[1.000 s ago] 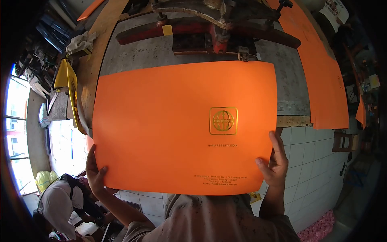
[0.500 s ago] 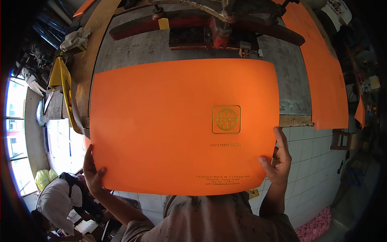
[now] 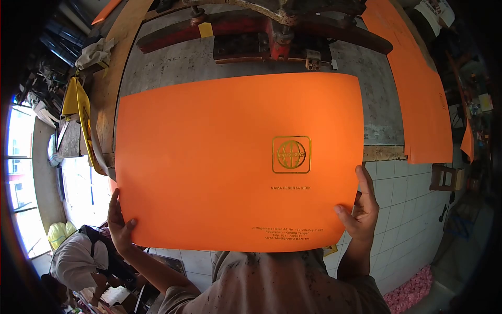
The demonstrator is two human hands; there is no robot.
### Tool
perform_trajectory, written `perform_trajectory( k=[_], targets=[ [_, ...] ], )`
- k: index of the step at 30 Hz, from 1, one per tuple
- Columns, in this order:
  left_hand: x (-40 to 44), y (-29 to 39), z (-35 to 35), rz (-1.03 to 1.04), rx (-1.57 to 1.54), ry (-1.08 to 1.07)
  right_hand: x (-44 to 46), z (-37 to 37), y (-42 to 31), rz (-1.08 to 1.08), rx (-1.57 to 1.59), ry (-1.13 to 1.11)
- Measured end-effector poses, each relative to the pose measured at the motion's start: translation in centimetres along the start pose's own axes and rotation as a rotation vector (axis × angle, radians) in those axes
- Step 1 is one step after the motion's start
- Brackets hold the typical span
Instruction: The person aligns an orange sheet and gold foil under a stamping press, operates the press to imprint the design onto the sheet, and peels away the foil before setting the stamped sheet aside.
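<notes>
A large orange cover sheet point(image 3: 209, 167) is spread between my hands, its printed side facing me. On its right half sits a gold globe emblem point(image 3: 291, 155) in a rounded square, with lines of gold lettering point(image 3: 291, 188) below. My left hand point(image 3: 121, 225) grips the sheet's lower left edge, thumb in front and the other fingers partly hidden behind. At the lower right edge my right hand point(image 3: 361, 209) pinches the sheet, thumb on the front. Beyond the sheet's far edge stands a red and black metal press point(image 3: 280, 47) on a grey metal bed point(image 3: 172, 65).
Orange sheets point(image 3: 426, 110) lie along the right side of the bench. A yellow folded piece point(image 3: 78, 99) hangs at the left near the wooden edge point(image 3: 110, 78). At the lower left a person in a white shirt point(image 3: 78, 261) bends over. A small wooden stool point(image 3: 446, 178) stands at right.
The view has shifted slightly, and the sheet tilts a little, so the gold emblem and lettering read more clearly. Both hands keep their hold on the sheet.
</notes>
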State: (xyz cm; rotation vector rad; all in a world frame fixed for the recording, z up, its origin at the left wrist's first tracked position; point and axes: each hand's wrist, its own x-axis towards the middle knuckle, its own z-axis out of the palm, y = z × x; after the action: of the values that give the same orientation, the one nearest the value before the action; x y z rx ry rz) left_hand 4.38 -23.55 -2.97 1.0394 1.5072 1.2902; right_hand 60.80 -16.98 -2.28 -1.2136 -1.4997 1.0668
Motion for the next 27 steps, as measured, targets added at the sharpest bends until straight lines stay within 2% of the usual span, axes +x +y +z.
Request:
perform_trajectory(
  k=[5, 27],
  targets=[
    [-0.04, 0.09, -0.11, -0.008, 0.018, -0.003, 0.02, 0.08, -0.24, -0.06, -0.027, 0.022],
    [-0.57, 0.31, -0.18, -0.009, -0.043, -0.002, 0.0, -0.34, 0.36, 0.004, -0.023, 0.023]
  ],
)
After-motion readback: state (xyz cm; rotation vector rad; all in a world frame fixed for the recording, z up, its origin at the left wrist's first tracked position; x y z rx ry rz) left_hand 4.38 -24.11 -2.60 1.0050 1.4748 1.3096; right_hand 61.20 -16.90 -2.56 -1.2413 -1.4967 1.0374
